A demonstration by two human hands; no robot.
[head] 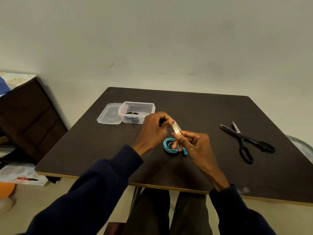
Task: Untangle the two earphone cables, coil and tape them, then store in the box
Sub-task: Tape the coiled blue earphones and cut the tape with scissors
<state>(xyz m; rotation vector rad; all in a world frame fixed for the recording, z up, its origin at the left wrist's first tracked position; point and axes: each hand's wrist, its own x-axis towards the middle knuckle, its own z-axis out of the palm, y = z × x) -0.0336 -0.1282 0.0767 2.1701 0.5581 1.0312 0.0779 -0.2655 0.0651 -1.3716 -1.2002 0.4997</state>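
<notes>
A coiled blue earphone cable (169, 146) lies on the dark table (203, 112), just below my hands. A short strip of pale tape (176, 128) is stretched between them. My left hand (155, 128) pinches its upper end and my right hand (194, 144) pinches its lower end, with a finger reaching down onto the blue coil. The clear plastic box (137, 112) stands open at the back left with a black earphone cable (132, 116) inside. Its lid (110, 114) lies flat beside it.
Black-handled scissors (245, 141) lie open on the right part of the table. A dark cabinet (25, 119) stands to the left of the table. The table's near edge (169, 186) runs above my knees.
</notes>
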